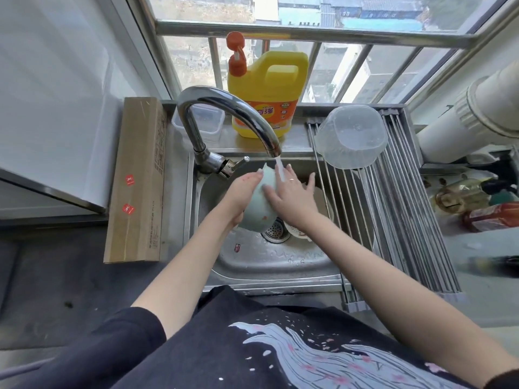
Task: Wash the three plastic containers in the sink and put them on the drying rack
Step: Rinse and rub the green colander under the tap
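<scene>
1. Left hand [241, 192] grips a pale green container [259, 204] over the sink [269, 262]; light, wet, probably slippery, best gripped at its rim.
2. Right hand [292, 196], open, rubs it under running water.
3. Farther off, a clear container [351, 136] rests upturned on the drying rack [398, 214].

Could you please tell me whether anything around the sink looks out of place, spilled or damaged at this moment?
Nothing stands out. The left hand holds the green container under the running faucet while the right hand rubs it. A clear container rests upside down on the drying rack.
</scene>
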A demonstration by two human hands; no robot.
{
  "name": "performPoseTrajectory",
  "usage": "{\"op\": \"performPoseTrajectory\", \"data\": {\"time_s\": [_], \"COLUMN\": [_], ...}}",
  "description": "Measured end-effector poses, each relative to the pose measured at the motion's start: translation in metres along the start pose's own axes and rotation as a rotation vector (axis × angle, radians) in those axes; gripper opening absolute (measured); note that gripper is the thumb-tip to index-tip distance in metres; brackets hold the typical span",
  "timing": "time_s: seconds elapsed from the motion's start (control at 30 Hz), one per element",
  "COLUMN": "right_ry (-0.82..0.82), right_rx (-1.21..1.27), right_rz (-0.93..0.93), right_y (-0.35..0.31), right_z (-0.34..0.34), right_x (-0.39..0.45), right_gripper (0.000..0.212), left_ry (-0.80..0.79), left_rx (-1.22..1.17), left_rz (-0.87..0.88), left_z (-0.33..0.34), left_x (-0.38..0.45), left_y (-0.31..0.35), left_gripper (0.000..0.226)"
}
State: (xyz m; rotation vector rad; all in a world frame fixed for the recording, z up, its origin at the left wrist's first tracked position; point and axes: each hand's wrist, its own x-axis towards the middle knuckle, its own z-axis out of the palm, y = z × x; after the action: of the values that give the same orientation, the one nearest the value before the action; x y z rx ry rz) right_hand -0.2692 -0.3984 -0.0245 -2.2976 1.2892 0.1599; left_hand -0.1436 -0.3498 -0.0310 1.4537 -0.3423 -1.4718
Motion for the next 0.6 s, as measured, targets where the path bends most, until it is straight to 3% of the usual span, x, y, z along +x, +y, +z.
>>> {"op": "performPoseTrajectory", "data": {"time_s": [0.07, 0.2, 0.3, 0.4, 0.5, 0.6], "right_ry": [0.028, 0.092, 0.103, -0.059, -0.166, -0.113], "right_rx": [-0.069, -0.219, 0.063, 0.362, 0.472, 0.393], "right_rz": [-0.031, -0.284, -0.060, 0.276, 0.297, 0.312], "right_y": [-0.013, -0.019, -0.014, -0.002, 0.003, 0.002], "right_z": [0.010, 0.027, 0.014, -0.002, -0.007, -0.012], "right_x": [-0.012, -0.041, -0.027, 0.007, 0.024, 0.030], "right_gripper": [0.071, 0.069, 0.057, 0.047, 0.040, 0.040], "left_ry": [0.037, 0.123, 0.018, -0.061, -0.102, -0.077], "left_rx": [-0.049, -0.038, -0.052, -0.029, -0.012, -0.097], "left_rz": [-0.007, -0.069, -0.140, -0.160, -0.125, -0.140], "left_z": [0.001, -0.004, 0.002, 0.011, 0.012, 0.011], "left_x": [0.004, 0.018, 0.008, 0.001, -0.002, 0.004], "left_y": [0.007, 0.007, 0.006, -0.005, -0.004, 0.009], "left_gripper": [0.030, 0.051, 0.042, 0.035, 0.033, 0.035]}}
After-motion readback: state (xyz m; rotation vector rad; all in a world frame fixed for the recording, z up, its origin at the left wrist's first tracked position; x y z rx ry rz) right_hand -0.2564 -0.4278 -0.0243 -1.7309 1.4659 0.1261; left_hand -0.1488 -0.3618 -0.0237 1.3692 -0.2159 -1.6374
